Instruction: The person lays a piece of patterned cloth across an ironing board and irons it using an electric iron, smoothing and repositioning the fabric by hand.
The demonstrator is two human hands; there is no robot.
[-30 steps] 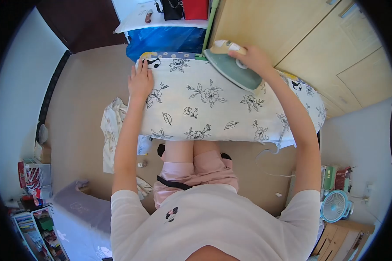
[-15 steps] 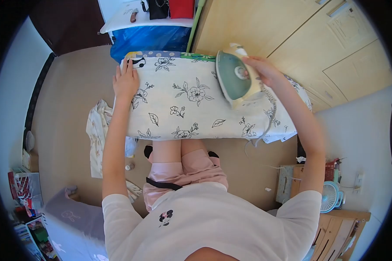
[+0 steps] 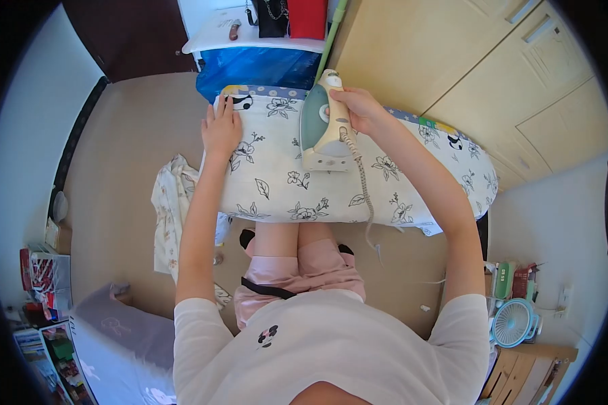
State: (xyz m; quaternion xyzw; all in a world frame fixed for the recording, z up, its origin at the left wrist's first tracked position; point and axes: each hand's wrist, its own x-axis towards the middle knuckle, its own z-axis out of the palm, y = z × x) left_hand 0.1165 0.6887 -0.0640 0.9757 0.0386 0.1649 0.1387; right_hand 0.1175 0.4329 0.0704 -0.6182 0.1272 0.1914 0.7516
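Note:
My right hand (image 3: 359,108) is wrapped round the handle of a cream and green iron (image 3: 314,125). The iron is over the far middle of a white cloth (image 3: 277,192) printed with black flowers, which covers an ironing board. From the back of the iron a braided cord (image 3: 362,182) runs down across the cloth and past the near edge. My left hand (image 3: 221,129) lies flat with fingers stretched on the far left corner of the cloth, beside a printed panda. Whether the soleplate presses on the cloth is hard to tell.
Pale wooden cupboards (image 3: 466,61) stand close behind the board. At the back left, a blue plastic cover (image 3: 257,66) hangs under a white shelf (image 3: 250,42). Pale floral clothing (image 3: 171,216) lies on the left. A blue fan (image 3: 513,322) stands at the lower right.
The iron in my right hand has moved left across the cloth, toward my left hand, and its cord has swung with it. My left hand stays at the corner; the view has shifted.

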